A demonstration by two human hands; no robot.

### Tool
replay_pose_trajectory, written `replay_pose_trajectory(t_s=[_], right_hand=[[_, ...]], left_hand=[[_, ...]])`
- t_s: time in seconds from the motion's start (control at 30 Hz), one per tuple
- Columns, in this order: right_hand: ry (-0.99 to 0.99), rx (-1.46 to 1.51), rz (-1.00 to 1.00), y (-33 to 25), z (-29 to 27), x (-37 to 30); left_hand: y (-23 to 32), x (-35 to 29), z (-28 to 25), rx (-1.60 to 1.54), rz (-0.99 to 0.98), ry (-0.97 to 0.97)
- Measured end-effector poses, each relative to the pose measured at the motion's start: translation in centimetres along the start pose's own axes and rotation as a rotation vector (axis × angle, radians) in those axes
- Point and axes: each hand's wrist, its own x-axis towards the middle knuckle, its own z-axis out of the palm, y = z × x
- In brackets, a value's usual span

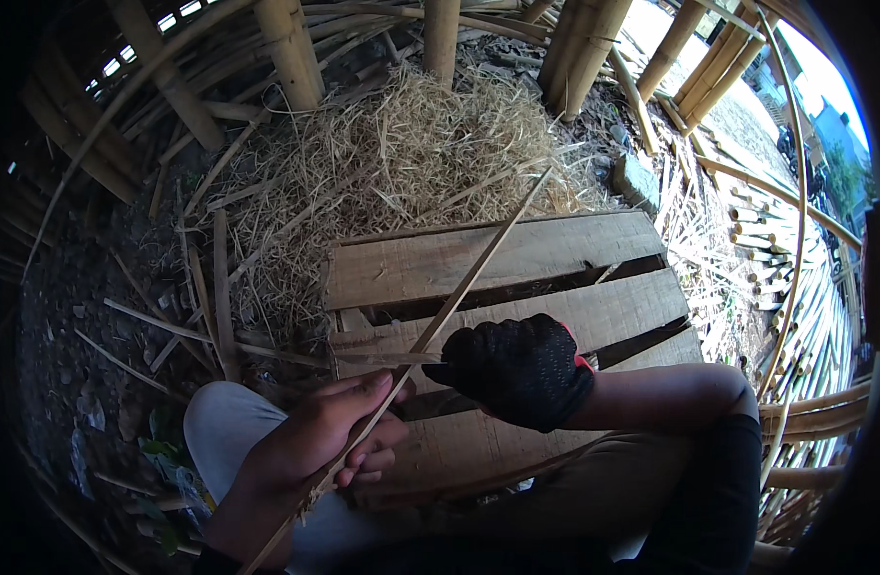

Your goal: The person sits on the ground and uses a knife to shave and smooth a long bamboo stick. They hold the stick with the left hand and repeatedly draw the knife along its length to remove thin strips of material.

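My bare left hand [317, 439] is closed around a long, thin bamboo strip [479, 261]. The strip runs slantwise from my lap up over a slatted wooden bench [488, 254], and frayed fibres hang from it below my fingers. A black glove with a red edge covers my right hand [518, 372], which grips a knife [387, 358]; its handle is mostly hidden in the fist. The blade points left and meets the strip just above my left thumb. Whether it bites into the strip, I cannot tell.
Beyond the bench lies a heap of pale shavings [430, 144]. Thick bamboo posts [291, 53] stand behind it. A grey block [636, 182] sits off the bench's far right corner. Several cut bamboo poles [818, 316] lie at the right, and loose strips [221, 297] at the left.
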Motion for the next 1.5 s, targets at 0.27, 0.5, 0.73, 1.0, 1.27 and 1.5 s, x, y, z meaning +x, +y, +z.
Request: replay_pose_trajectory(t_s=[0.27,0.5,0.73,1.0,1.27,1.5], right_hand=[[-0.084,-0.016,0.018,4.1,1.1,0.1],[-0.205,-0.113,-0.004,5.6,0.8,0.0],[-0.221,-0.177,-0.043,7.4,1.0,-0.1],[-0.094,-0.175,-0.135,6.5,0.2,0.0],[-0.340,-0.122,0.076,7.3,-0.8,1.6],[-0.303,-0.175,0.110,14.0,2.4,1.0]], left_hand=[[-0.3,0.4,-0.1,-0.087,-0.029,-0.101],[-0.3,-0.2,0.7,-0.100,-0.034,-0.078],[-0.4,-0.2,-0.2,-0.200,-0.041,-0.165],[-0.6,-0.1,-0.2,-0.170,-0.038,-0.189],[-1.0,-0.4,-0.5,-0.159,-0.022,-0.224],[-1.8,-0.1,-0.7,-0.555,-0.071,-0.403]])
